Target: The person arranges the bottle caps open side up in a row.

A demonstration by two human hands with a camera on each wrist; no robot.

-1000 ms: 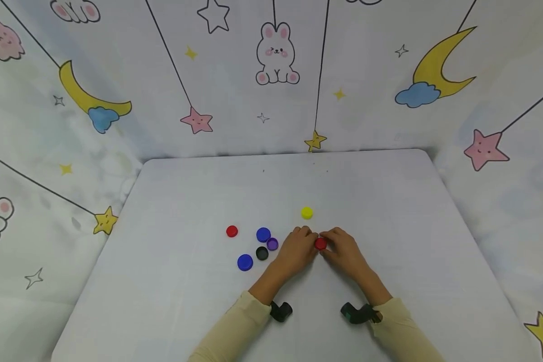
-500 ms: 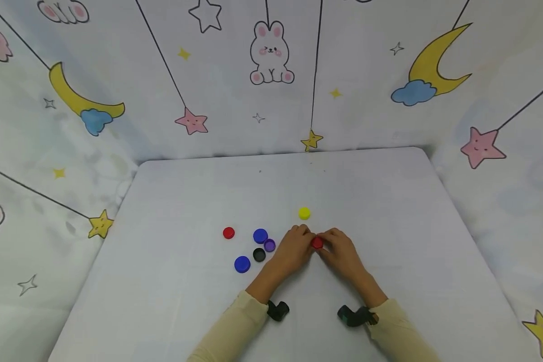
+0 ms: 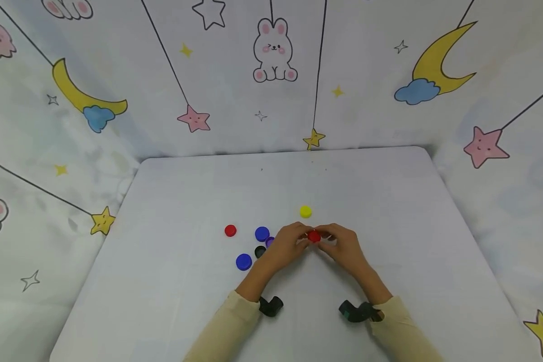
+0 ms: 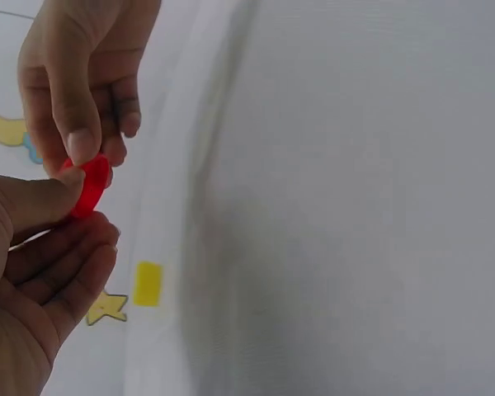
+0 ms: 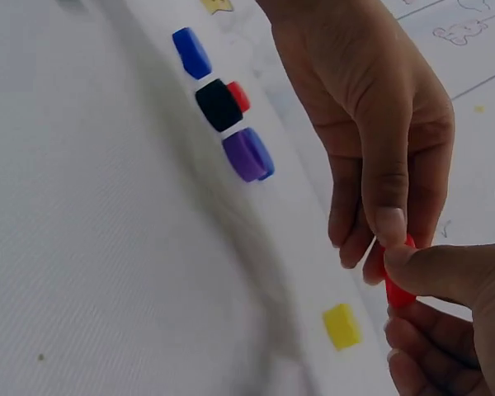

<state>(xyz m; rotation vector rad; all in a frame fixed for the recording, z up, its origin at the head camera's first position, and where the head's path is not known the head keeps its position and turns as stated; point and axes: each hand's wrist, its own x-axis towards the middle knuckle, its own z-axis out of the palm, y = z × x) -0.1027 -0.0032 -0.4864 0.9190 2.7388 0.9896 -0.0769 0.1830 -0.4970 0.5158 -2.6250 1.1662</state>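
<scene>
A red bottle cap (image 3: 314, 236) sits between the fingertips of both hands, held up over the white table. My left hand (image 3: 288, 246) pinches it from the left, thumb on one face and fingers beneath, as the left wrist view shows. From the other side, thumb and fingertips of my right hand (image 3: 344, 246) grip its edge. Just beyond the hands lies a yellow cap (image 3: 305, 211). Beside the left hand are a purple cap (image 3: 269, 242) and a black cap (image 3: 259, 251), each partly hidden behind it in the head view.
Two blue caps, one farther back (image 3: 262, 234) and one nearer (image 3: 244, 262), lie left of the hands. Another red cap (image 3: 230, 231) is farthest left. The white table (image 3: 389, 201) meets a patterned cloth backdrop (image 3: 362, 120) at its rear edge.
Both hands have raised the red cap and shifted it slightly left. The left fingers have opened out to pinch its side, and that hand now partly covers the purple and black caps.
</scene>
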